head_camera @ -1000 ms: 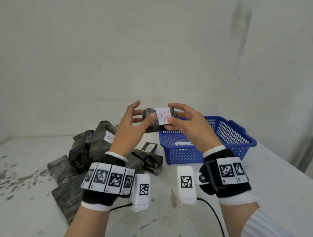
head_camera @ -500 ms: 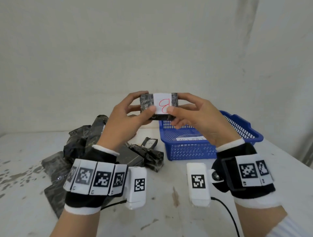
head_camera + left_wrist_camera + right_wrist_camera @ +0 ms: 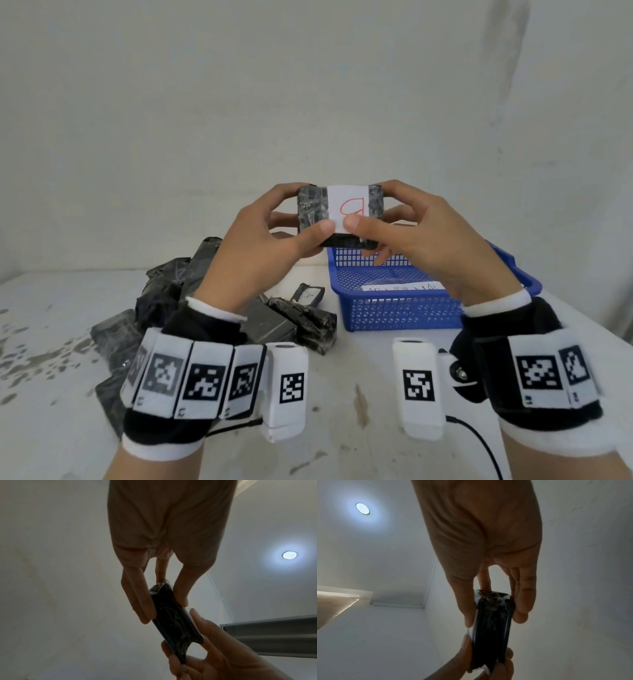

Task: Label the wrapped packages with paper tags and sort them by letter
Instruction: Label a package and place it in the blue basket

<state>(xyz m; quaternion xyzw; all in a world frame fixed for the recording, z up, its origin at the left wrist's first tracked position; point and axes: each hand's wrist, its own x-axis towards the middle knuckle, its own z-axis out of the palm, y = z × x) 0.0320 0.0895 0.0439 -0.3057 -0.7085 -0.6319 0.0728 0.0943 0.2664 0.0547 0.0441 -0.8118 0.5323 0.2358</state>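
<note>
The white counter (image 3: pixel 376 428) is the biggest thing here. On it sits a blue basket (image 3: pixel 404 310) with a paper strip inside. To the left of the basket lies a pile of dark packages (image 3: pixel 191 274). One little package in the pile has a tag (image 3: pixel 309 294) on it.

Above the basket's near left corner, both hands hold one small package (image 3: pixel 313 214) up in the air. It is a dark block wrapped in shiny, crinkly plastic. A white paper tag (image 3: pixel 347 207) with a red letter sits on its front.

The left hand (image 3: pixel 270 240) pinches the package's left end, thumb in front and fingers behind. The right hand (image 3: pixel 418 236) pinches the right end the same way. Both thumbs press on the bottom edge of the tag.

The package looks light, because fingertips alone hold it up. It seems firm and keeps its boxy shape. The plastic looks smooth, so it may slip. The short ends look like the best place to hold. The tag is thin paper and could crease or peel, so a soft press is best there.
</note>
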